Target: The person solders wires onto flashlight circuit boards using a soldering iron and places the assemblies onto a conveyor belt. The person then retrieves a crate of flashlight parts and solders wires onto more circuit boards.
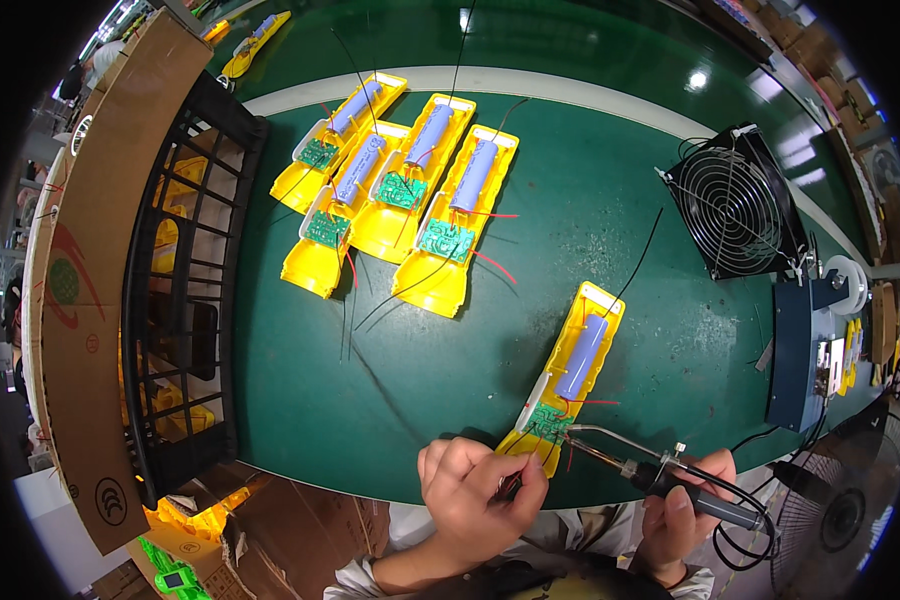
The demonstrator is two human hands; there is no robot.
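On the green worktop (610,210), a black crate (185,290) stands at the left edge, a fan (735,200) near the right edge, and four yellow housings (395,190) lie toward the far side. A fifth housing (570,375) with a blue cell lies at the near edge. There the left hand (480,490) pinches red wires (510,485) by its circuit board (548,420), while the right hand (685,500) grips a soldering iron (660,475), tip at the board.
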